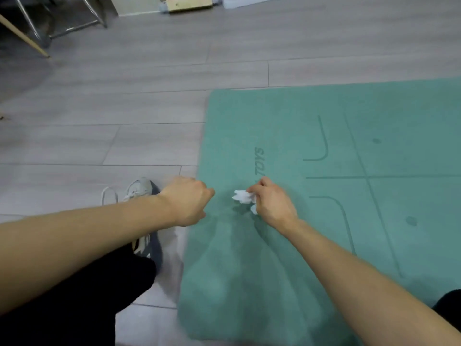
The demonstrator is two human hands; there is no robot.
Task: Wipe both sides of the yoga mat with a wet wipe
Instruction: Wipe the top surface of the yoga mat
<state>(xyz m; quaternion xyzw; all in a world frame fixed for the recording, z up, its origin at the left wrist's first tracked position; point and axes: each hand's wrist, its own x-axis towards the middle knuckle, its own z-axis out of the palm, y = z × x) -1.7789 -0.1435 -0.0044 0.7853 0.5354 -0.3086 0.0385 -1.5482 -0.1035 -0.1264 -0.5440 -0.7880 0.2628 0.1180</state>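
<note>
A teal yoga mat [324, 136] with printed alignment lines lies on the floor and fills the right half of the head view. Its near part is blurred, and creases run from my hands toward me. My left hand [187, 201] sits at the mat's left edge with its fingers curled under, gripping that edge as far as I can see. My right hand [270, 202] is over the mat a little to the right and pinches a crumpled white wet wipe [242, 196]. The wipe sticks out toward my left hand.
Grey wood-look floor [112, 108] surrounds the mat. My grey shoe [143, 191] and black trouser leg [74, 295] are left of the mat. Metal chair legs [74, 23] and a wooden stick [25, 37] stand far left. Boxes [189, 5] lie against the far wall.
</note>
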